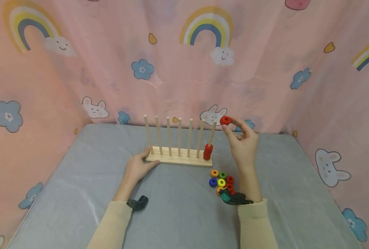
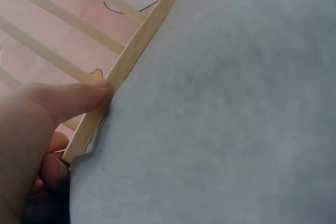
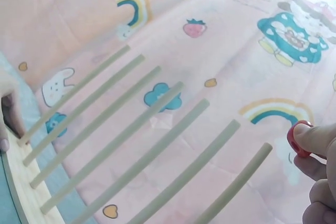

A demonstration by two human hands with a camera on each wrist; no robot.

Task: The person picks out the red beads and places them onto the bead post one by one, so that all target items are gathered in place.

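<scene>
A wooden peg stand with a row of upright pegs stands on the table. My left hand grips the left end of its base, thumb along the front edge and fingers round the far side; the left wrist view shows the thumb on the wooden base. Several red beads are stacked on the rightmost peg. Just right of that peg's top, my right hand pinches a red bead between thumb and fingers. The right wrist view has this bead apart from the pegs.
Loose beads in orange, green, blue, yellow and red lie near my right wrist, some partly hidden by the wrist strap. A grey cloth covers the table; a pink patterned curtain hangs behind.
</scene>
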